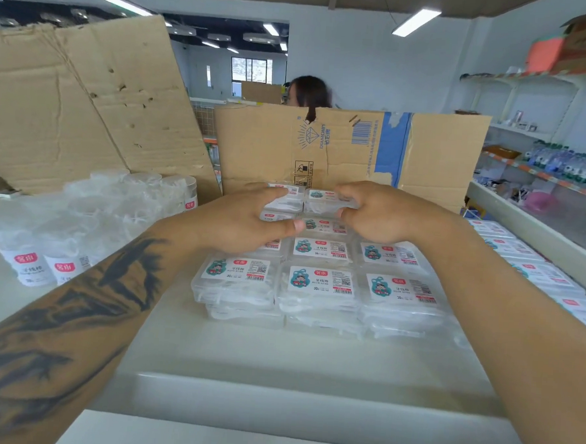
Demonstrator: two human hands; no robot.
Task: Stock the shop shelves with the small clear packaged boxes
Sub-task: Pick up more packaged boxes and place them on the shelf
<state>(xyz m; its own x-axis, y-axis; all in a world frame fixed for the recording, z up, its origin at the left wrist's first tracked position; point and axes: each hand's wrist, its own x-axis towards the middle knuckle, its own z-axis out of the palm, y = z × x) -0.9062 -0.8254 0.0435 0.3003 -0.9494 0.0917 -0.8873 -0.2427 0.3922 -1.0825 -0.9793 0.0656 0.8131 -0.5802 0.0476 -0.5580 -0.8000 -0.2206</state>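
Both hands reach to the far rows of the clear boxes (pixel 318 285) on the white shelf (pixel 276 358). Left hand (pixel 247 219) lies over the back-left boxes with fingers curled down across their tops and the thumb stretched right along a box label; its grip grasps those boxes. Right hand (pixel 378 211) sits just beside it, fingers bent over the rear box and thumb tucked beneath, so its grip pinches that box. The 2 thumbs lie near each other above the middle column.

The boxes stand in 3 columns, stacked at least 2 high at the front, each bearing a white label with a cartoon figure, a red tag and a barcode. More of the same boxes (pixel 535 271) run in a line along the shelf to the right.

Left of the stack lie clear round tubs (pixel 78 236) with red-tagged labels, tipped on their sides. Behind stand 2 flattened cardboard sheets: a plain one (pixel 86 106) leaning at the left and one printed with a blue diamond mark (pixel 340 149) directly behind the boxes. A person's dark-haired head (pixel 310 90) shows above that cardboard. Bottled water (pixel 569 163) fills a wall shelf at the right.
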